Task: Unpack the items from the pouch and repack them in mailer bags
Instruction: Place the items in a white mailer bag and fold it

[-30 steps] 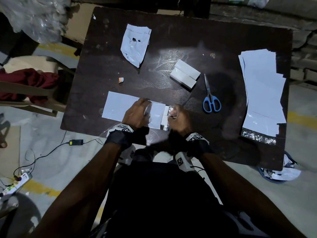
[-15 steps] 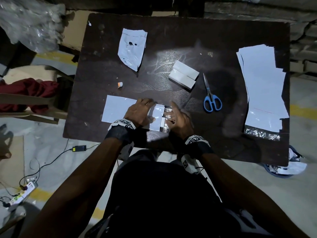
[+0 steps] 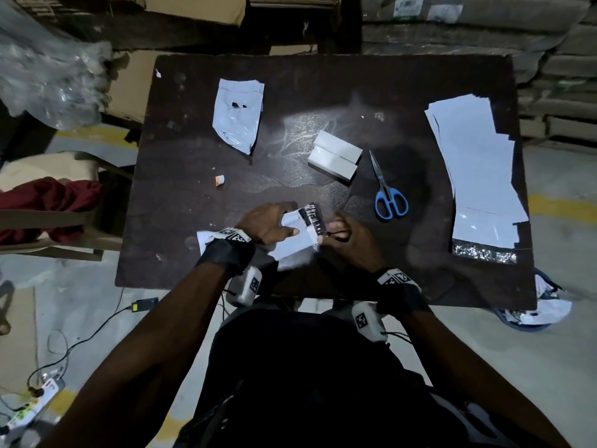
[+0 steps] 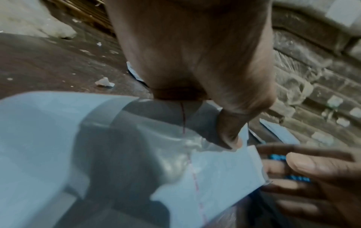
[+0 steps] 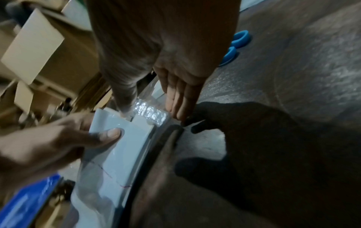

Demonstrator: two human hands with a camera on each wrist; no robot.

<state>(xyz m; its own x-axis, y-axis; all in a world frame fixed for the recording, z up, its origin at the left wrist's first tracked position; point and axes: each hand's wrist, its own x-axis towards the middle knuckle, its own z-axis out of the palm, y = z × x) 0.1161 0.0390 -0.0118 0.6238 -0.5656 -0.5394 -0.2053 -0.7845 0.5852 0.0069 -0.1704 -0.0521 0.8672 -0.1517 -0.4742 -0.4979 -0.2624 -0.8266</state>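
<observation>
A white mailer bag (image 3: 292, 248) with a white box (image 4: 224, 169) in its mouth is held tilted just above the table's near edge. My left hand (image 3: 274, 224) grips the bag around the box, thumb (image 5: 106, 134) on top. My right hand (image 3: 339, 236) pinches the bag's shiny adhesive flap (image 3: 311, 218) between thumb (image 5: 125, 95) and fingers (image 5: 179, 100). Two more white boxes (image 3: 334, 158) lie side by side mid-table. The torn, empty white pouch (image 3: 237, 114) lies at the far left of the table.
Blue-handled scissors (image 3: 389, 195) lie right of the boxes. A stack of flat mailer bags (image 3: 478, 176) fills the right side of the dark table (image 3: 420, 92). A small orange-white scrap (image 3: 219, 181) lies left of centre. A chair with red cloth (image 3: 48, 202) stands left.
The mailer bag lay flat under both hands; now it is lifted and tilted, with its flap end raised. Both hands have shifted right with it.
</observation>
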